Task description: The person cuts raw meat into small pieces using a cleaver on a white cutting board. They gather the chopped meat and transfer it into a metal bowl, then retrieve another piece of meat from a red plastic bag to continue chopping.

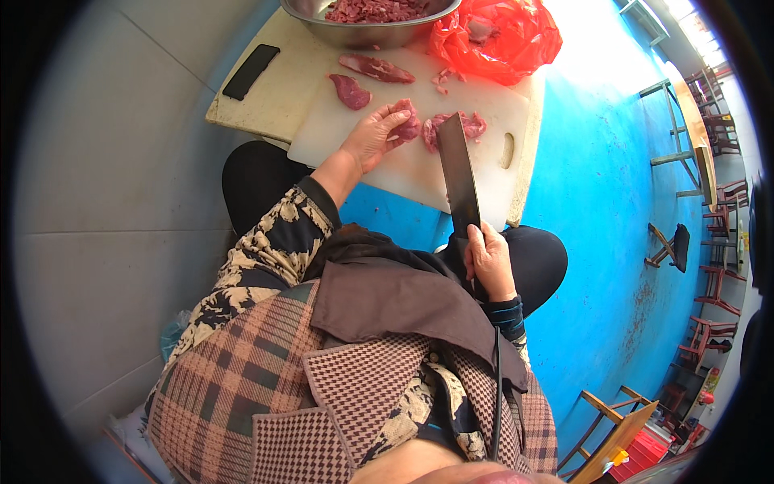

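My left hand (373, 136) holds a piece of raw meat (407, 121) above a white plastic cutting board (387, 172). In my right hand (488, 260) is the handle of a cleaver (459, 175), its blade pointing away from me over the board's near edge. The blade's far end overlaps a piece of raw meat (474, 125) on the board. Two more pieces, a long one (377, 68) and a shorter one (349, 92), lie beyond my left hand. Small scraps (442, 78) are near the red plastic bag.
A metal bowl (375, 33) of cut meat stands at the table's far side, beside a red plastic bag (514, 45) with meat in it. A black phone-like object (251, 71) lies on the table's left. A tiled wall is at left; wooden tables and chairs (716, 290) stand at right.
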The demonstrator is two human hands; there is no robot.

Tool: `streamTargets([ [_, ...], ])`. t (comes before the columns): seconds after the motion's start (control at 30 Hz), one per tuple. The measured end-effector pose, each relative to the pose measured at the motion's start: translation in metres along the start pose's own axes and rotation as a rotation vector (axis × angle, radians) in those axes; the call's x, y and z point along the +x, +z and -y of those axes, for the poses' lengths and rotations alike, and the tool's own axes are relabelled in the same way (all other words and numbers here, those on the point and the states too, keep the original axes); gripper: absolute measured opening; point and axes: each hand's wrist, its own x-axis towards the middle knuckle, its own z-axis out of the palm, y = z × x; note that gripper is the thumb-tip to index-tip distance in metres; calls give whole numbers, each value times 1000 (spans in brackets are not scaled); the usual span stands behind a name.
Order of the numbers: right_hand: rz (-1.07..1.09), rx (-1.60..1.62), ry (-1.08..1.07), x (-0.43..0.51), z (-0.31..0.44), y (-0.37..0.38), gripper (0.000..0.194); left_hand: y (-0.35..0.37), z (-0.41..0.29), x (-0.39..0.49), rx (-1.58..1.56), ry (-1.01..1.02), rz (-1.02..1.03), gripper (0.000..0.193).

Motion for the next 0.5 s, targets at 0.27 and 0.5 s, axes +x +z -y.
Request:
streamTargets([
  [0.27, -35, -73, -57, 4, -3, 4, 19, -19, 16, 9, 1159, 890, 184, 17],
  [0.5, -31, -13, -25, 5, -6, 3, 21, -39, 28, -33, 1471, 1034, 224, 23],
])
